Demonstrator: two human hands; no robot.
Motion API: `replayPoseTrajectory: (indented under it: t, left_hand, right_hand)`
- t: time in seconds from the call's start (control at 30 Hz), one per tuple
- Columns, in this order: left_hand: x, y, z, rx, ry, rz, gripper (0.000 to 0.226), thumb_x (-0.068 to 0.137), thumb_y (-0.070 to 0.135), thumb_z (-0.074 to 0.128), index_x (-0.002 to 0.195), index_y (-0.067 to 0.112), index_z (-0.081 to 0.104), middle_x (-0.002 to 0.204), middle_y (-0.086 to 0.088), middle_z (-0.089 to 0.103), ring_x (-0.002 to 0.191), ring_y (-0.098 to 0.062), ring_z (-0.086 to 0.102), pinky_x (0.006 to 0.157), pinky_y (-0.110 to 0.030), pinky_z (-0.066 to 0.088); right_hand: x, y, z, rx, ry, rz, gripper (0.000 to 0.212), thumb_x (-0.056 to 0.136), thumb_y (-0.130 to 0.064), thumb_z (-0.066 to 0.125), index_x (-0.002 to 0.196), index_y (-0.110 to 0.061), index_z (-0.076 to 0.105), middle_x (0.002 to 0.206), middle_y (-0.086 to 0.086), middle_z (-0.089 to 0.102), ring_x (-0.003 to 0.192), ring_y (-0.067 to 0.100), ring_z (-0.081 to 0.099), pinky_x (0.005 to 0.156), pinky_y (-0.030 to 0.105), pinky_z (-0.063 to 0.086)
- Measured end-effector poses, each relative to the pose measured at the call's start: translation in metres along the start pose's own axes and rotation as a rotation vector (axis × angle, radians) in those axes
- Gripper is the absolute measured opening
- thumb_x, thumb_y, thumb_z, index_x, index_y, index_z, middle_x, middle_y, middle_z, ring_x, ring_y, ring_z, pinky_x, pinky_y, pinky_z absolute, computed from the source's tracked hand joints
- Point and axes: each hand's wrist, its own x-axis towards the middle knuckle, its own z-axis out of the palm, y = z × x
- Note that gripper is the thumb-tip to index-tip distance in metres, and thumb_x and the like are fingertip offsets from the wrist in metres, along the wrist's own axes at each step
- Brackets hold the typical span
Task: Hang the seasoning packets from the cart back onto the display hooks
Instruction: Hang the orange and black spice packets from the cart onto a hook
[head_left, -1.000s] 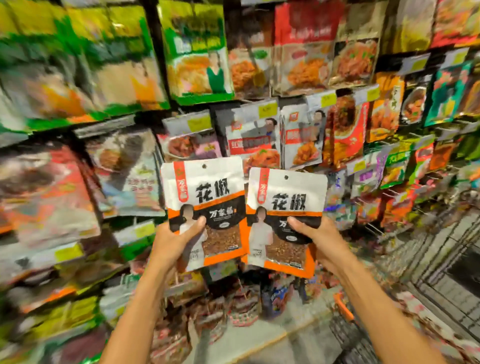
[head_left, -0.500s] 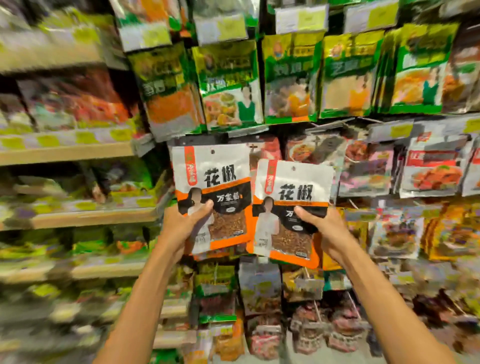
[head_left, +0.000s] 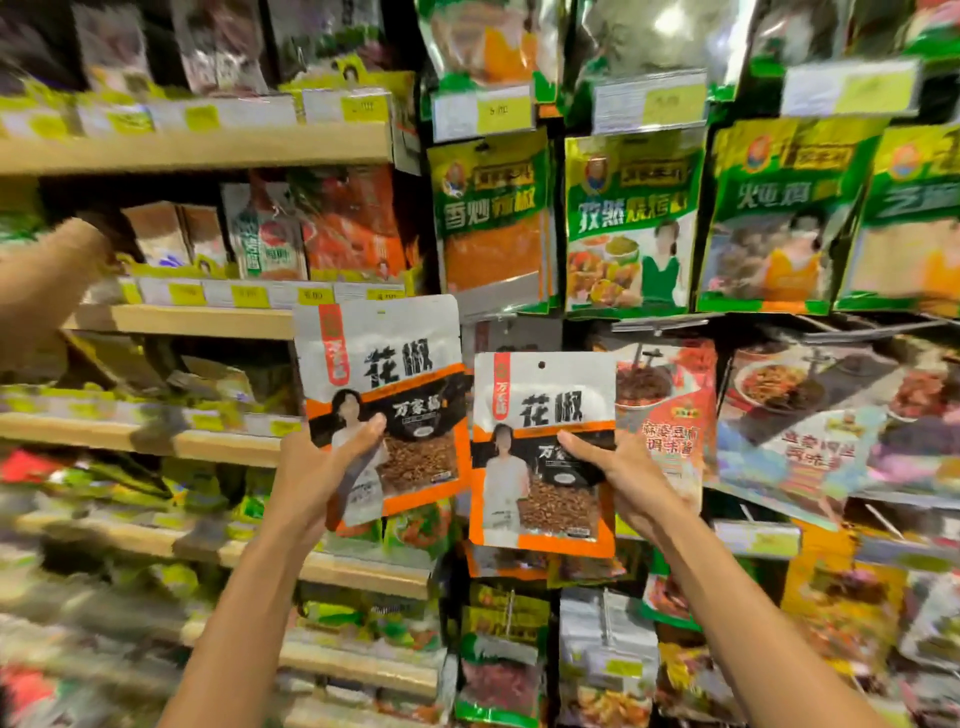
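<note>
Step in hand: carrying and aligning; neither packet is hung yet.

The left hand (head_left: 311, 473) has its fingers (head_left: 363, 431) pinched on the lower left part of a white-and-orange foil seasoning packet with black lettering (head_left: 395, 374). The thumb lies across the front and the rest are hidden behind. The right hand (head_left: 623, 478) holds a matching white-and-orange packet (head_left: 545, 395) the same way, by its right edge.

Both packets stand upright above the fingers, side by side and almost touching, in front of the hanging display (head_left: 660, 325). The round hang hole (head_left: 541, 365) of the right packet shows above the right fingers. The left packet's hole is unclear.

Just below the right fingers hang orange-edged packets (head_left: 498, 564), apparently the same product. Their hook is hidden.

Judgement: the next move calls for finding that hook, bringing one packet's hole level with its tip, and pushing the packet on. One packet at a time appears advisable.
</note>
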Motion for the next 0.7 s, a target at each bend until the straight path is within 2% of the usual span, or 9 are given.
replayPoseTrajectory:
  t: [0.07,0.1,0.23,0.33,0.4,0.47,0.57,0.63,0.7]
  left_hand:
    - [0.012,0.000,-0.001,-0.017,0.013,0.043,0.018,0.074,0.022,0.077,0.089,0.023,0.067,0.059,0.001,0.070,0.076,-0.004,0.062,0.055,-0.011,0.051]
    - [0.018,-0.001,-0.001,-0.013,0.013,0.070,0.016,0.076,0.017,0.076,0.088,0.025,0.068,0.064,0.005,0.072,0.075,-0.005,0.067,0.056,-0.009,0.050]
    - [0.037,-0.001,0.002,-0.019,0.022,0.103,0.024,0.076,0.017,0.076,0.093,0.031,0.067,0.088,0.014,0.073,0.080,0.000,0.069,0.062,-0.012,0.052]
    - [0.046,-0.005,0.003,0.034,0.025,0.119,0.027,0.068,0.032,0.078,0.092,0.037,0.067,0.093,0.014,0.073,0.087,-0.004,0.068,0.072,-0.022,0.052]
    - [0.050,-0.010,0.003,0.011,0.002,0.134,0.037,0.066,0.034,0.078,0.101,0.036,0.066,0.096,0.010,0.073,0.089,-0.006,0.068,0.069,-0.017,0.054]
    - [0.052,-0.013,0.003,0.031,-0.015,0.132,0.049,0.066,0.037,0.079,0.113,0.031,0.065,0.100,-0.003,0.071,0.090,-0.014,0.068,0.071,-0.017,0.055]
    - [0.058,-0.017,-0.001,0.043,0.001,0.090,0.057,0.058,0.048,0.081,0.109,0.028,0.066,0.104,0.004,0.072,0.096,-0.014,0.067,0.075,-0.022,0.052]
    - [0.063,-0.020,-0.004,0.036,-0.002,0.047,0.060,0.052,0.052,0.082,0.103,0.024,0.069,0.100,0.002,0.073,0.097,-0.019,0.068,0.082,-0.032,0.053]
    - [0.067,-0.024,-0.007,0.042,-0.011,0.014,0.072,0.049,0.054,0.083,0.109,0.017,0.067,0.105,-0.002,0.072,0.102,-0.023,0.066,0.093,-0.045,0.050]
  right_hand:
    - [0.017,0.003,0.009,0.007,-0.022,0.019,0.003,0.082,-0.013,0.071,0.080,-0.011,0.071,0.076,0.002,0.075,0.069,0.015,0.072,0.056,0.020,0.053]
    - [0.025,0.005,0.013,0.003,-0.033,0.023,0.005,0.082,-0.015,0.071,0.083,-0.010,0.070,0.078,0.002,0.075,0.071,0.015,0.072,0.057,0.020,0.053]
    - [0.056,0.003,0.024,-0.004,-0.029,0.034,0.010,0.084,-0.017,0.070,0.086,-0.007,0.069,0.082,0.006,0.075,0.073,0.017,0.072,0.059,0.021,0.054]
    - [0.074,0.004,0.027,-0.030,-0.016,0.036,0.015,0.084,-0.019,0.070,0.089,-0.004,0.069,0.092,0.014,0.073,0.085,0.027,0.070,0.076,0.035,0.055]
    - [0.080,0.005,0.028,-0.042,-0.009,0.040,0.016,0.084,-0.020,0.070,0.089,-0.005,0.069,0.094,0.014,0.073,0.089,0.027,0.069,0.082,0.038,0.053]
    - [0.083,0.007,0.030,-0.045,-0.007,0.040,0.015,0.084,-0.020,0.070,0.089,-0.006,0.069,0.091,0.010,0.074,0.088,0.024,0.070,0.078,0.034,0.054]
    - [0.086,0.008,0.034,-0.039,0.008,0.042,0.012,0.085,-0.020,0.070,0.086,-0.008,0.069,0.083,0.003,0.074,0.080,0.017,0.070,0.065,0.022,0.051]
    - [0.088,0.008,0.037,-0.043,0.021,0.055,0.010,0.086,-0.020,0.069,0.082,-0.011,0.067,0.082,-0.001,0.073,0.080,0.012,0.070,0.062,0.016,0.049]
    - [0.090,0.009,0.039,-0.038,0.041,0.078,0.013,0.087,-0.019,0.068,0.075,-0.013,0.064,0.081,-0.002,0.072,0.079,0.008,0.069,0.060,0.015,0.049]
